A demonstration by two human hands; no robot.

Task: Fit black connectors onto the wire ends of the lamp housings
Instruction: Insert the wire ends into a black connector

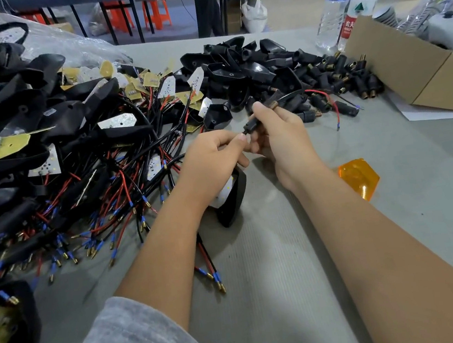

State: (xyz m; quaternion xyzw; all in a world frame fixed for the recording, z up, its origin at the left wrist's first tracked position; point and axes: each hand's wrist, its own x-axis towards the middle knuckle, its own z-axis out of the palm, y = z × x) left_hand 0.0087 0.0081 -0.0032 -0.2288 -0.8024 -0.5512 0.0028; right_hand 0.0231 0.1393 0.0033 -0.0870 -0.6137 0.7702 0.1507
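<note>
From the head camera, you are in the middle of a fitting step: your right hand [278, 133] pinches a small black plastic connector [252, 126] between thumb and fingers, held above the grey ribbed table mat [275, 265]. Your left hand [211, 156] closes finger and thumb right at the connector's lower-left end, most likely on a wire tip being fed in, though the wire itself is hidden by your fingers.

The connector's long axis runs from lower left to upper right, its open mouth facing down-left toward your left hand. A second brass-tipped black piece [268, 105] sticks out above your right thumb, pointing up-right.

Below your left hand a black plastic lamp housing with a white LED board [230, 196] lies on the mat, its long axis roughly upright in the picture, and its red and black leads with blue sleeves [212, 271] trail toward you.

The next move, as I judge it, calls for keeping wire and connector in line and pushing straight along that axis until it seats.

The loose heap of black connectors with brass ends [345, 78] lies past your right hand; the tangled pile of wired housings [58, 153] lies at your left.
</note>
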